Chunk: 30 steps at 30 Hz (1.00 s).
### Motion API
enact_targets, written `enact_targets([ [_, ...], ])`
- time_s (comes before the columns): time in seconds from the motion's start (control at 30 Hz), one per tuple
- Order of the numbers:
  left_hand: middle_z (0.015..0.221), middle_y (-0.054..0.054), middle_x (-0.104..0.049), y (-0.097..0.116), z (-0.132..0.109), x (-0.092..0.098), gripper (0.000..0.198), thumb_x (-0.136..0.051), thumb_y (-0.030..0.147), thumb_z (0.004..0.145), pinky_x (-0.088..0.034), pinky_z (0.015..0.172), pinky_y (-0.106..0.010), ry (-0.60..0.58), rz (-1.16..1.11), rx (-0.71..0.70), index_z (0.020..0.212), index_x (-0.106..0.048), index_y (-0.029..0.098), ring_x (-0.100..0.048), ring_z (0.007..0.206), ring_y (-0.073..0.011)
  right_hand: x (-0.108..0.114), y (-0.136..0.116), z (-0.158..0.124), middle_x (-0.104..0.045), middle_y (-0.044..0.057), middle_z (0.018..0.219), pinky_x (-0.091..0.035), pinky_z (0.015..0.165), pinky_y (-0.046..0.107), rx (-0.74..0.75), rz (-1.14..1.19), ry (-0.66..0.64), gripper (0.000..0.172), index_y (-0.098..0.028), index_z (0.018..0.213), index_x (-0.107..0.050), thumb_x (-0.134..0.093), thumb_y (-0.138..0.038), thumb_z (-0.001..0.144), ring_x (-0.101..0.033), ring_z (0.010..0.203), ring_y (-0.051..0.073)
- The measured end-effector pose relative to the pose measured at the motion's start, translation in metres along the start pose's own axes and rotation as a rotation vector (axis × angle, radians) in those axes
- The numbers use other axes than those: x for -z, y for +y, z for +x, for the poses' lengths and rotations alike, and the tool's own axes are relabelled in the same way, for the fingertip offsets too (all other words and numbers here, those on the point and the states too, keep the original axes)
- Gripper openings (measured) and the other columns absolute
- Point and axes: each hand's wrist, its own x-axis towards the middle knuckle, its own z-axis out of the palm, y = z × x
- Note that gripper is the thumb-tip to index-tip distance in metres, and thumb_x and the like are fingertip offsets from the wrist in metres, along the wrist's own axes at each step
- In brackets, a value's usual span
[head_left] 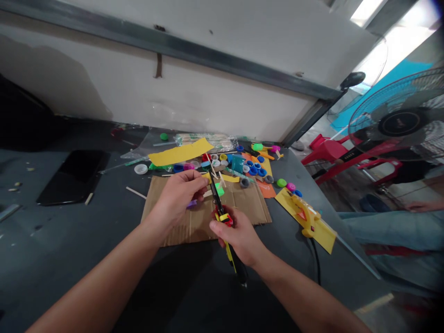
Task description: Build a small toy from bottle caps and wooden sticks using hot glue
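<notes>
My right hand [237, 231] is wrapped round a yellow-and-black utility knife [231, 253] with a red part near its front. Its long dark blade points up and away, toward the fingertips of my left hand [182, 194]. Those fingers are pinched together on a small yellow piece [207, 177] beside the blade tip; whether the two touch I cannot tell. Under both hands lies a corrugated cardboard sheet [176, 226]. Thin wooden sticks [221, 179] and a bright green cap [219, 188] are just beyond the blade. A purple cap [191, 204] shows below my left fingers.
Several coloured bottle caps [253, 170] crowd the back of the dark table, with a yellow strip [180, 153] and bagged sticks [208, 140]. A yellow glue gun [307, 215] with a cord lies right. Left is a black phone [73, 178]. A fan [402, 120] and a seated person are at right.
</notes>
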Motion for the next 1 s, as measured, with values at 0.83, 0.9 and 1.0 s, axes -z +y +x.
enact_targets([
  [0.83,0.053,0.003,-0.052,0.003,0.001,0.003,0.022,-0.068,0.022,0.066,-0.033,0.043,-0.020,0.003,0.021,-0.040,0.055,-0.050,0.017,-0.044,0.045,-0.0067,0.008,-0.007,-0.002,-0.047,-0.007,0.058,-0.038,0.048,0.026,0.039,0.003,0.092,0.026,-0.020,0.085,-0.055,-0.066,-0.038,0.070,-0.045,0.047,0.010],
  [0.9,0.054,0.003,-0.051,0.005,0.002,0.006,0.019,-0.067,0.022,0.066,-0.034,0.044,-0.020,0.020,0.045,-0.060,0.056,-0.052,0.017,-0.044,0.047,-0.0068,0.020,-0.014,-0.002,-0.052,-0.004,0.066,-0.042,0.052,0.027,0.091,0.056,0.170,0.033,-0.020,0.093,-0.057,-0.068,-0.039,0.069,-0.049,0.053,0.011],
  [1.0,0.054,0.002,-0.051,0.010,0.006,0.014,0.018,-0.066,0.024,0.066,-0.034,0.044,-0.019,0.056,0.057,-0.083,0.056,-0.054,0.017,-0.044,0.048,-0.0072,0.051,-0.024,0.005,-0.058,0.000,0.079,-0.046,0.061,0.029,0.217,0.081,0.314,0.040,-0.019,0.099,-0.059,-0.071,-0.042,0.069,-0.053,0.065,0.014],
])
